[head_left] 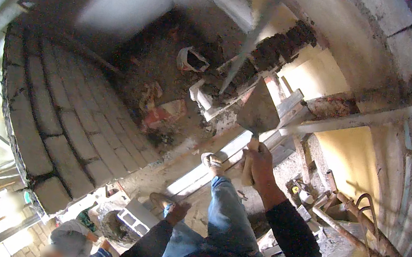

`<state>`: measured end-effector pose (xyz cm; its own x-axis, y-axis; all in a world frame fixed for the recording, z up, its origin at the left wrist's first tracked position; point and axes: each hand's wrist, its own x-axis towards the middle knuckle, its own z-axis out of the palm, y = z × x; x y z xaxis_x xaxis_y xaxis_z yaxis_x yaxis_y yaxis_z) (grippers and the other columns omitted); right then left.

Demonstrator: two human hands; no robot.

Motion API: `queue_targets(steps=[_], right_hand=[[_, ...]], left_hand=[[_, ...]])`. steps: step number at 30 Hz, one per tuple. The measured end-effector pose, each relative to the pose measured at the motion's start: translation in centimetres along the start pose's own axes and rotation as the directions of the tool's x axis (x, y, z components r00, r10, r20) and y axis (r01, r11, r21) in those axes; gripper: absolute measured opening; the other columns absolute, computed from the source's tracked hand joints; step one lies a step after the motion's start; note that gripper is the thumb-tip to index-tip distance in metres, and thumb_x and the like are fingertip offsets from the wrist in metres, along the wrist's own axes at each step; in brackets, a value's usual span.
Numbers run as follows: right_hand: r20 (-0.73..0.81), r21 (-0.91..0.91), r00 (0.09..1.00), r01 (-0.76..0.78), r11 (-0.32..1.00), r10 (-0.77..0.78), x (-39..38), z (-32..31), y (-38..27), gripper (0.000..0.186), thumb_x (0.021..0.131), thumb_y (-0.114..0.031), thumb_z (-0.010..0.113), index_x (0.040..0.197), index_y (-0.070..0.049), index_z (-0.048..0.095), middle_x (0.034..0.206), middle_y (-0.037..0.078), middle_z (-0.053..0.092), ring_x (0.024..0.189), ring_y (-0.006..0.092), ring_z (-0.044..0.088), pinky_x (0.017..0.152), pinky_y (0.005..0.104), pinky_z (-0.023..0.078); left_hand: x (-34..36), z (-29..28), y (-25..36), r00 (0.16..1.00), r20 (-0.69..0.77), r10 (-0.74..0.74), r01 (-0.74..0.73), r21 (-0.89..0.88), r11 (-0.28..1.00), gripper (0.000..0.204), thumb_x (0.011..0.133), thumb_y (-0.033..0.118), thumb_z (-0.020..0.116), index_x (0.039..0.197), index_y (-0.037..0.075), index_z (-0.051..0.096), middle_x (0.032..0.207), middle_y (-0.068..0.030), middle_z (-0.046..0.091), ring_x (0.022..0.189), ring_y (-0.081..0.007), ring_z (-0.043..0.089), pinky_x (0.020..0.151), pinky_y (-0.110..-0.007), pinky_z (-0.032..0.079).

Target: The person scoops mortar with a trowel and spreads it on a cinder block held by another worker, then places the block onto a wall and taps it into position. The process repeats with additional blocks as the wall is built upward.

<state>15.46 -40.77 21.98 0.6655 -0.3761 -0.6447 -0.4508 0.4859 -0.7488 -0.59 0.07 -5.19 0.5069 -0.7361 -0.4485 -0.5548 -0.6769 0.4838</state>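
Observation:
Gripped in my right hand (260,165) is a wooden-handled trowel (258,107), its dark blade raised above a pale plank (181,181). My left hand (178,211) is low beside my left leg with its fingers curled; whether it holds anything is hidden. My sandalled foot (211,162) rests on the plank, and my jeans show below it.
A block wall (76,123) is at left, a white bucket (191,61) among rubble beyond. A beam (355,118) crosses the right, above rusty pipes (363,231). Hollow blocks (136,217) lie below; a co-worker (72,242) is at lower left. A blurred pole (250,43) crosses the top.

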Motion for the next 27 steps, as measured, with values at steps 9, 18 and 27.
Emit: queue_targets(steps=[9, 18, 27], right_hand=[[0.236, -0.432, 0.937, -0.137, 0.891, 0.258, -7.6, 0.2, 1.5, 0.024, 0.086, -0.018, 0.061, 0.101, -0.004, 0.051, 0.07, 0.006, 0.056, 0.05, 0.0157, 0.054, 0.048, 0.0304, 0.047], [0.382, -0.017, 0.882, -0.292, 0.956, 0.276, 1.7, 8.9, 1.2, 0.021, 0.088, -0.024, 0.059, 0.096, -0.005, 0.056, 0.067, 0.006, 0.056, 0.049, 0.0166, 0.053, 0.045, 0.0297, 0.046], [0.604, 0.594, 0.786, -0.335, 0.732, -0.13, 5.9, 9.4, -1.2, 0.036, 0.087, -0.018, 0.049, 0.118, -0.002, 0.057, 0.086, 0.013, 0.064, 0.058, 0.0212, 0.058, 0.055, 0.0372, 0.052]], left_hand=[[-3.3, 2.5, -2.7, 0.98, 0.062, -0.191, 0.199, -0.447, 0.872, 0.034, 0.091, 0.04, 0.053, 0.101, 0.012, 0.071, 0.09, -0.01, 0.069, 0.076, -0.0253, 0.063, 0.077, -0.044, 0.048], [-4.0, -11.8, 2.4, 0.849, 0.32, -0.42, 0.524, -0.404, 0.75, 0.044, 0.093, 0.045, 0.046, 0.101, 0.007, 0.066, 0.104, -0.0222, 0.066, 0.098, -0.0388, 0.063, 0.081, -0.05, 0.05], [-5.3, -2.9, 1.8, 0.916, 0.107, -0.387, 0.389, -0.475, 0.789, 0.022, 0.09, 0.029, 0.051, 0.092, 0.012, 0.066, 0.088, -0.014, 0.064, 0.08, -0.0338, 0.065, 0.063, -0.047, 0.052]])
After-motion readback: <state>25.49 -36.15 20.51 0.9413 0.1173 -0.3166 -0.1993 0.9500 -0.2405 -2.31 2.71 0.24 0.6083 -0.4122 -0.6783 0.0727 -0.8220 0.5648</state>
